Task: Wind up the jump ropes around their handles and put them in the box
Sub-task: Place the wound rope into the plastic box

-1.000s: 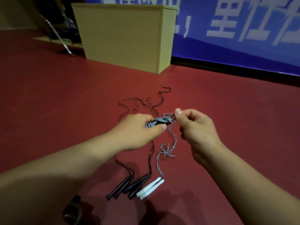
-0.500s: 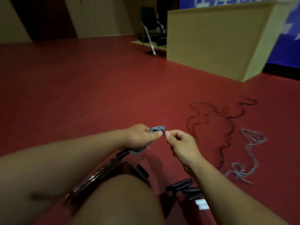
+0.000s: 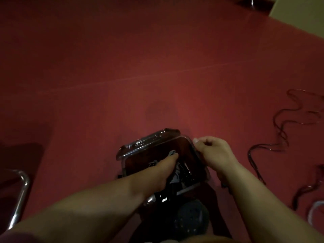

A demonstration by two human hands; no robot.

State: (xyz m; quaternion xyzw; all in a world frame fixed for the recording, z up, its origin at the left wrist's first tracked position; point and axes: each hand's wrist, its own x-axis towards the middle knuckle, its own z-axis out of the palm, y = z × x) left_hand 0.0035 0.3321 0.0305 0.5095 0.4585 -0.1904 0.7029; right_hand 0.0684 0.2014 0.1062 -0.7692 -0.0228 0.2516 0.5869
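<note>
Item: clear plastic box (image 3: pixel 201 159), lid (image 3: pixel 149 139) hinged open at the far side, set on the red floor (image 3: pixel 122 67).

Contents: one grey-corded wound jump rope (image 3: pixel 172 153), being lowered in by the left hand (image 3: pixel 164 166), whose fingers were closed round it; dark coiled bundles (image 3: pixel 185 171) were seen beside it, their number not discernible.

Right hand (image 3: pixel 213 151): loosely curled at the box's right rim; whether the rim was gripped could not be told.

Outstanding: loose dark ropes (image 3: pixel 278 135) lay well apart on the floor.

Risk, as judged: the winding could spring loose on release, its end being unsecured; the box could be tipped if the rim were pressed.
</note>
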